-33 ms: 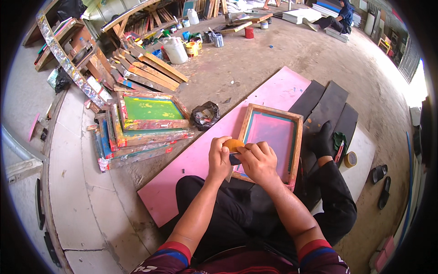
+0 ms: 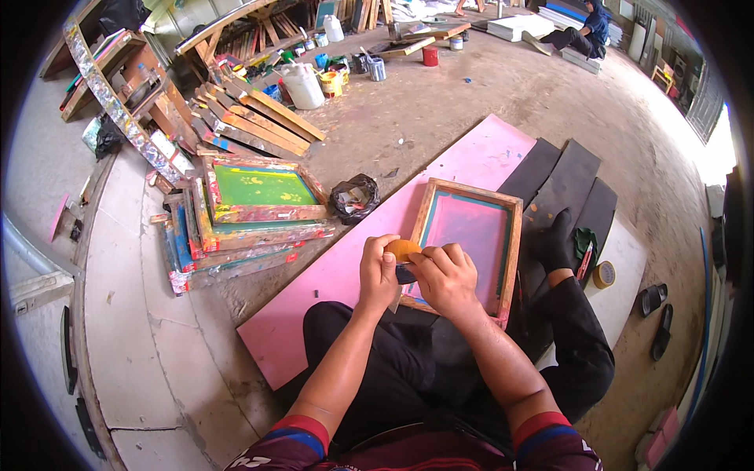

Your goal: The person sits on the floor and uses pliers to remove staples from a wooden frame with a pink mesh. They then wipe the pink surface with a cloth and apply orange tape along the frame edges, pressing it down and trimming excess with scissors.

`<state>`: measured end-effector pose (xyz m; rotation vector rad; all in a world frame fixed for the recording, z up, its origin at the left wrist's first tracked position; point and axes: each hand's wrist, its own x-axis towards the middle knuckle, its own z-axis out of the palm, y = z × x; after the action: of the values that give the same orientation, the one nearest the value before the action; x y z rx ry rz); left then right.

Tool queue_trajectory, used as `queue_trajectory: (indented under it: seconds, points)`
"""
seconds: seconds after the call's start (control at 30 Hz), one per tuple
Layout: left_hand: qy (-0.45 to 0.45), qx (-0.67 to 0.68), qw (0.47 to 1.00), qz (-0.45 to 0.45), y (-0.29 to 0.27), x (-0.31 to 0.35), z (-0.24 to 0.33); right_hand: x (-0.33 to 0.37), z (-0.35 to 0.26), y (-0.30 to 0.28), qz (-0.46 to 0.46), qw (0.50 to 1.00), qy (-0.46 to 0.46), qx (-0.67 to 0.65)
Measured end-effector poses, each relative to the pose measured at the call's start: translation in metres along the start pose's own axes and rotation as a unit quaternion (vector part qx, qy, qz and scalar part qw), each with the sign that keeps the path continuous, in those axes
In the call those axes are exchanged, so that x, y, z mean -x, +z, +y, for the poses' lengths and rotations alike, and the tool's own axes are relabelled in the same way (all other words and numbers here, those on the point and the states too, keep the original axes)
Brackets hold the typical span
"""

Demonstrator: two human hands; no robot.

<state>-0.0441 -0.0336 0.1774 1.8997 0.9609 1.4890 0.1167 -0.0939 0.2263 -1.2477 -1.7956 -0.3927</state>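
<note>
Both my hands are raised in front of my lap around a roll of orange-brown tape [image 2: 403, 250]. My left hand [image 2: 378, 271] wraps its left side, with the thumb up against it. From the right, my right hand [image 2: 444, 276] has its fingers curled and the thumb and fingertips pinched at the roll's edge. A dark part shows below the orange curve; the fingers hide the rest. Just beyond lies a wooden screen-printing frame [image 2: 514, 243] with pinkish mesh, its near left corner covered by my hands.
Beneath the frame lie a pink board [image 2: 294, 330] and dark sheets [image 2: 567, 184]. Paint-stained frames [image 2: 267, 214] are stacked at left, beside a black plastic bag [image 2: 355, 198]. A yellowish tape roll [image 2: 604, 274] and sandals [image 2: 653, 298] lie at right. A person [image 2: 593, 31] sits far off.
</note>
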Motion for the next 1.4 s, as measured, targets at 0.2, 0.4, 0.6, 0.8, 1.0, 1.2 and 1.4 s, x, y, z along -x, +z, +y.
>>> queue_trajectory:
  seconds: [0.2, 0.4, 0.6, 0.8, 1.0, 1.2, 1.4]
  points:
    - [-0.002, -0.013, 1.000, -0.007, -0.001, -0.001, -0.005, -0.002, 0.005, 0.010, 0.010, 1.000, 0.011, -0.017]
    - [0.007, -0.029, 0.999, -0.012, 0.001, -0.002, -0.006, -0.001, 0.010, 0.011, -0.002, 0.998, 0.045, -0.053]
    - [-0.008, -0.038, 0.999, -0.020, 0.004, -0.002, -0.003, 0.003, 0.012, 0.008, -0.005, 0.995, 0.066, -0.068]
    - [-0.021, -0.035, 0.999, -0.011, 0.006, -0.006, -0.001, 0.004, 0.025, 0.000, 0.003, 0.993, 0.094, -0.069]
    - [-0.028, -0.041, 0.999, -0.013, 0.018, -0.006, -0.006, 0.009, 0.029, -0.013, -0.030, 0.999, 0.006, 0.022]
    - [-0.035, -0.056, 0.998, -0.025, 0.022, -0.006, -0.006, 0.015, 0.034, -0.015, -0.043, 0.994, -0.040, 0.091]
    - [-0.037, -0.077, 0.996, -0.028, 0.028, -0.006, -0.002, 0.021, 0.038, -0.015, -0.052, 0.991, -0.062, 0.105]
